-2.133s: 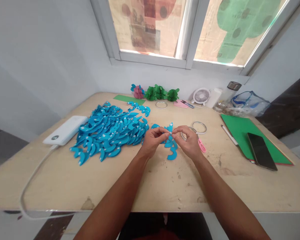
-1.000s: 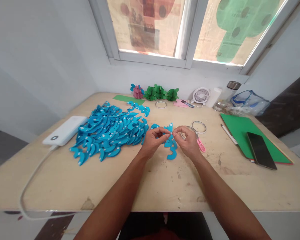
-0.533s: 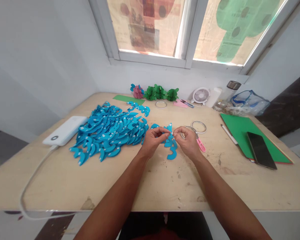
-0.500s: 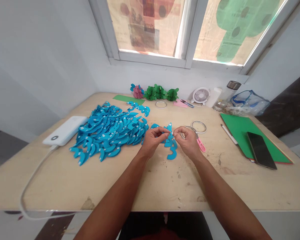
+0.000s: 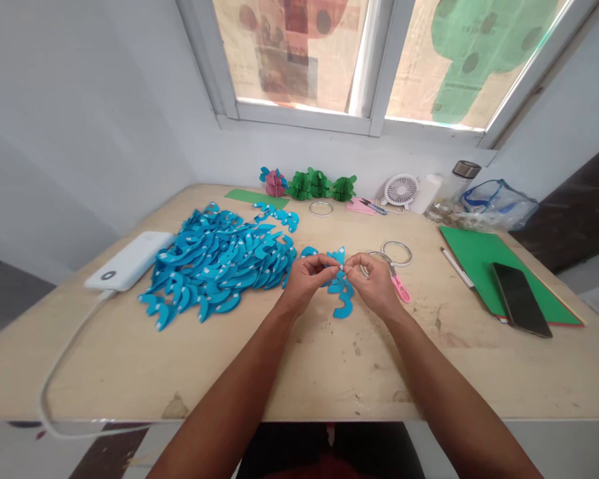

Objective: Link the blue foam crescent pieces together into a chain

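Note:
My left hand (image 5: 307,278) and my right hand (image 5: 370,279) meet fingertip to fingertip in the middle of the table. Both are pinched at a blue curved piece (image 5: 338,255) with a small white patch where the fingertips come together. Just below them more blue curved pieces (image 5: 343,307) lie on the wood, partly covered by my hands. To the left of my left hand spreads a large pile of blue curved pieces (image 5: 224,259) with white patches.
Metal rings (image 5: 396,253) and a pink-handled tool (image 5: 402,290) lie right of my right hand. A white power bank (image 5: 130,261) with a cable is at left. Green sheets (image 5: 484,266) and a phone (image 5: 522,299) are at right. Paper figures (image 5: 319,184) stand behind.
My fingertips have drawn slightly closer together, and the blue piece between them has shifted and turned a little. The rest looks the same.

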A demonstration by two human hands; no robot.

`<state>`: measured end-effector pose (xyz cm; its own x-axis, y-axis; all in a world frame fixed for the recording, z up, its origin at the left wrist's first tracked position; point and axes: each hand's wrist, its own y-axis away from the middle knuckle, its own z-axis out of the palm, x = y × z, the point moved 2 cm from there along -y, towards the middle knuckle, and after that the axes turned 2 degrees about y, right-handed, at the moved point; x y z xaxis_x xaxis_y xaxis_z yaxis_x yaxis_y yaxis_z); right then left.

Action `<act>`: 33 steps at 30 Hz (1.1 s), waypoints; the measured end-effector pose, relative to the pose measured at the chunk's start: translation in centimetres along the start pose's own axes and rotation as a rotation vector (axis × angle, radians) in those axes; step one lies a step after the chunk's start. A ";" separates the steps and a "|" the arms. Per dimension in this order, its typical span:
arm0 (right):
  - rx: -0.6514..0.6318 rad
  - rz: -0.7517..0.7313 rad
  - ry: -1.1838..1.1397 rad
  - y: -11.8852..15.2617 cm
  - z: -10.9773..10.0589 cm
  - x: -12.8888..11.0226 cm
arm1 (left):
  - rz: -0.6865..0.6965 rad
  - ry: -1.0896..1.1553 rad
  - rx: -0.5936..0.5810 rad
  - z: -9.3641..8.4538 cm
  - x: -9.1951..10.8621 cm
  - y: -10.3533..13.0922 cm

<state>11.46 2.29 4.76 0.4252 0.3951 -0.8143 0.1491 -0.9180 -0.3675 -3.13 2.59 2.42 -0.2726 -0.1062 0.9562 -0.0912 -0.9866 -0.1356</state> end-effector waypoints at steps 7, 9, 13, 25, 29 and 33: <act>0.001 -0.040 0.034 0.0 0.1 0.1 | 0.011 -0.026 -0.003 0.1 0.2 0.0; 0.004 -0.041 0.036 0.0 0.1 0.1 | 0.017 -0.032 0.003 0.1 0.2 0.0; 0.027 -0.008 -0.001 0.0 0.0 -0.3 | 0.028 -0.035 0.025 0.0 0.0 -0.1; 0.037 -0.004 -0.022 0.1 0.0 0.1 | 0.053 -0.075 0.044 -0.1 0.0 -0.1; 0.036 -0.039 0.009 0.1 0.0 0.0 | 0.062 -0.111 0.039 -0.1 -0.1 -0.1; 0.035 -0.070 0.031 0.0 0.0 -0.2 | 0.072 -0.136 0.035 -0.1 -0.2 -0.1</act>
<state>11.37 2.19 4.87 0.4420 0.4568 -0.7720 0.1489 -0.8860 -0.4391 -3.19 2.74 2.22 -0.1449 -0.1900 0.9710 -0.0418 -0.9793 -0.1979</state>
